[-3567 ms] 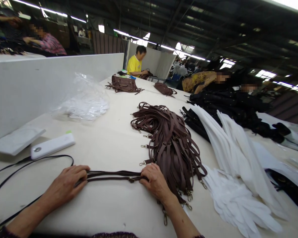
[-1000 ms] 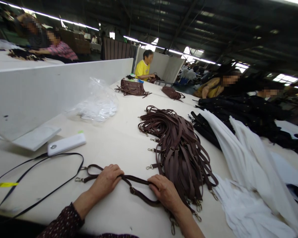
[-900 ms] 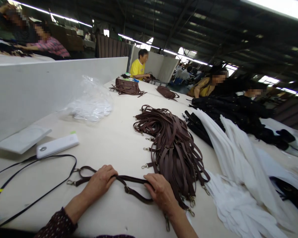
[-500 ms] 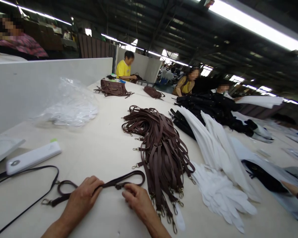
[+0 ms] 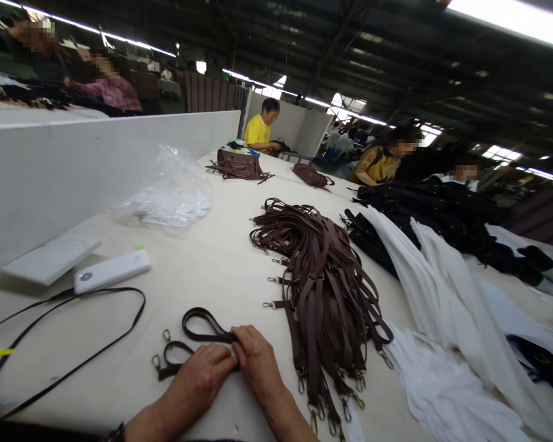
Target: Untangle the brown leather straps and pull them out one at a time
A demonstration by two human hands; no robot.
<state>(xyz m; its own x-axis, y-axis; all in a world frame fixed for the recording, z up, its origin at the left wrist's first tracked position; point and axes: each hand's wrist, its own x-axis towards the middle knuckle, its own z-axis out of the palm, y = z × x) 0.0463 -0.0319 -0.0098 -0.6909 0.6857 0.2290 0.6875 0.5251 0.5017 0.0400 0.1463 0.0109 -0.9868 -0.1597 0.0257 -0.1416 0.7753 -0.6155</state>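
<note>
A brown leather strap [image 5: 198, 328] lies folded into short loops on the cream table [image 5: 212, 264], its metal clips pointing left. My left hand [image 5: 201, 376] and my right hand [image 5: 257, 362] meet over the folded end, fingers closed and pinching the strap against the table. Just to the right of my right hand lies a big pile of the same brown straps [image 5: 320, 279] with clips at their near ends.
A white power bank [image 5: 112, 271] with a black cable [image 5: 74, 344] lies at the left, by a white divider wall [image 5: 96, 159]. A plastic bag [image 5: 170, 190] sits behind. White fabric pieces [image 5: 442, 319] and black goods [image 5: 442, 215] fill the right. Other people sit at the far end.
The strap, stretched long between my hands before, is now folded into short loops. My hands have come together over it near the table's front edge.
</note>
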